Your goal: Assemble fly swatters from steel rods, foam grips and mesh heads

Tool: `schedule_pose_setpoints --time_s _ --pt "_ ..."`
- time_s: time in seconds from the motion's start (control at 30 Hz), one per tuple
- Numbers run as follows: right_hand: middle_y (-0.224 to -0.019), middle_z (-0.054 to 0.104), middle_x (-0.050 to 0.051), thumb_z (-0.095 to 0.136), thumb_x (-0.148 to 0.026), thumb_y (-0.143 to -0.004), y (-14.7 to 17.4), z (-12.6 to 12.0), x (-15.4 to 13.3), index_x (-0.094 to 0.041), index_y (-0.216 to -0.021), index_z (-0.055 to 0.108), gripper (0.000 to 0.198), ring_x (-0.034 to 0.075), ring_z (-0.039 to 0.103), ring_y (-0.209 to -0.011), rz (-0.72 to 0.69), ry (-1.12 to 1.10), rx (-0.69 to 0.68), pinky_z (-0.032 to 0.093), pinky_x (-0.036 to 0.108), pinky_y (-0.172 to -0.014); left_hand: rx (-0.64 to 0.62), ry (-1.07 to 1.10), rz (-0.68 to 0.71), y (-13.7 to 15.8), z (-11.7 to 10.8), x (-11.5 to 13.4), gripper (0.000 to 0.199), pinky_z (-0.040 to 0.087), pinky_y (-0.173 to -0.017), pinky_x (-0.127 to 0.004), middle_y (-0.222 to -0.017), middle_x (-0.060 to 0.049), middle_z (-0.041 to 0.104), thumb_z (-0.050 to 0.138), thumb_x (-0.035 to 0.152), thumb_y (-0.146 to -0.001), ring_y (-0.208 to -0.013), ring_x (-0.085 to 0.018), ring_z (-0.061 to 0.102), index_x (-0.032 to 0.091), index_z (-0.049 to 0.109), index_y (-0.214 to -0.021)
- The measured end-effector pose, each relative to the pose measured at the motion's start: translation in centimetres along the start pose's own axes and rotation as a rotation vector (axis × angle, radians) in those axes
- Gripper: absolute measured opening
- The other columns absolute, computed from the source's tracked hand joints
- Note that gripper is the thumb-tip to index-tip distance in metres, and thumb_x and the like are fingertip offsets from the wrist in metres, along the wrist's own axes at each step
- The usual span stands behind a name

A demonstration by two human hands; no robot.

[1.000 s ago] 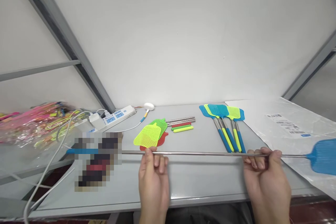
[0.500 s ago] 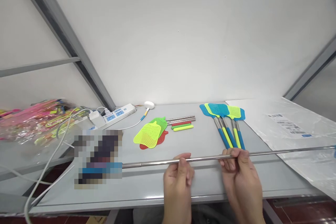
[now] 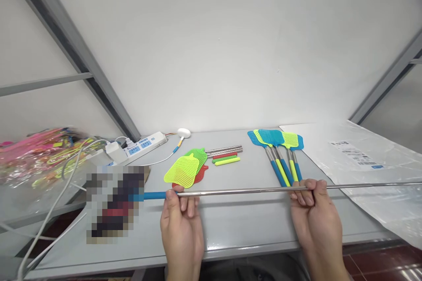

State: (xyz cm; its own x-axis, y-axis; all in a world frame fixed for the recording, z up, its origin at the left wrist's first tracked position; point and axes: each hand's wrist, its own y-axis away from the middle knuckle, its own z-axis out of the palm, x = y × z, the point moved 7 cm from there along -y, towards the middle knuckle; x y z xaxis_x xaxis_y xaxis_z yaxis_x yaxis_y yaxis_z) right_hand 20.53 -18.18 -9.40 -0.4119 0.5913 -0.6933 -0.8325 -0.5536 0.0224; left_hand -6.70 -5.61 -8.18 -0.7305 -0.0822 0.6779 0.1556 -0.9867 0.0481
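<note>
A long telescopic fly swatter (image 3: 244, 191), drawn out to a thin metal rod, runs level across the front of the table. My left hand (image 3: 181, 224) is closed on it, thumb on top, where the blue grip meets the metal. Farther right, my right hand (image 3: 314, 217) pinches the rod between thumb and fingers. The swatter's right end lies outside the view. Just behind my right hand rest several assembled fly swatters (image 3: 275, 137) with blue and yellow-green heads. Loose swatter heads (image 3: 180, 171) in yellow-green, green and red lie behind my left hand.
Metal rods (image 3: 227, 149) and coloured grips (image 3: 227, 161) lie mid-table. A power strip (image 3: 148, 145) with cables and a white device (image 3: 183, 133) stand at the back left. Plastic-wrapped colourful items (image 3: 49, 153) fill the far left. A white plastic bag (image 3: 369, 175) covers the right side. A pixelated patch (image 3: 115, 206) hides something.
My left hand has moved left along the rod to the blue grip. My right hand is slightly farther right, and the blue part at the right edge has left the view.
</note>
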Motion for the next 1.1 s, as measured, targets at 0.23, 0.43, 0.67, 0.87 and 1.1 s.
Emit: schedule_pose_setpoints --time_s 0.23,0.43,0.67,0.87,1.1 --pt "-0.061 0.030 -0.005 0.060 -0.046 -0.089 2.7 2.6 3.1 -0.021 -0.075 0.059 0.029 0.011 0.031 -0.058 0.139 -0.022 -0.124 0.039 0.024 -0.057 -0.098 -0.058 -0.211 4.0 1.1 -4.2 0.029 0.039 -0.058 -0.021 -0.056 0.006 0.034 0.068 0.044 -0.083 -0.055 -0.007 0.035 0.017 0.066 -0.094" --pt "-0.064 0.035 -0.004 0.064 -0.047 -0.086 2.1 2.1 2.9 -0.020 -0.077 0.064 0.028 0.011 0.033 -0.059 0.151 0.071 -0.158 0.040 0.027 -0.060 -0.074 -0.148 -0.188 2.4 0.3 -2.8 0.035 0.043 -0.063 -0.023 -0.058 0.006 0.038 0.072 0.046 -0.078 -0.056 -0.007 0.038 0.016 0.069 -0.096" --pt "-0.058 0.036 -0.005 0.066 -0.041 -0.087 1.3 1.6 1.5 -0.018 -0.081 0.067 0.023 0.011 0.036 -0.058 0.112 0.098 -0.182 0.041 0.027 -0.061 -0.085 -0.114 0.004 -0.6 0.0 1.0 0.025 0.043 -0.058 -0.020 -0.062 0.006 0.036 0.068 0.040 -0.083 -0.053 -0.005 0.035 0.015 0.068 -0.087" --pt "-0.057 0.037 -0.006 0.064 -0.039 -0.089 -0.2 0.6 0.5 -0.018 -0.085 0.066 0.021 0.009 0.037 -0.057 0.062 0.065 -0.115 0.042 0.026 -0.062 -0.019 -0.071 0.070 -2.1 -0.7 2.9 0.021 0.045 -0.060 -0.020 -0.059 0.007 0.037 0.065 0.037 -0.087 -0.048 -0.005 0.033 0.015 0.066 -0.087" --pt "-0.057 0.036 -0.007 0.064 -0.036 -0.089 -2.3 -1.6 -1.9 -0.018 -0.085 0.065 0.019 0.009 0.036 -0.055 -0.063 -0.002 0.013 0.044 0.023 -0.060 0.033 0.009 0.099 -3.5 -1.4 4.4 0.018 0.043 -0.058 -0.019 -0.058 0.008 0.039 0.061 0.031 -0.090 -0.046 -0.005 0.030 0.015 0.063 -0.084"
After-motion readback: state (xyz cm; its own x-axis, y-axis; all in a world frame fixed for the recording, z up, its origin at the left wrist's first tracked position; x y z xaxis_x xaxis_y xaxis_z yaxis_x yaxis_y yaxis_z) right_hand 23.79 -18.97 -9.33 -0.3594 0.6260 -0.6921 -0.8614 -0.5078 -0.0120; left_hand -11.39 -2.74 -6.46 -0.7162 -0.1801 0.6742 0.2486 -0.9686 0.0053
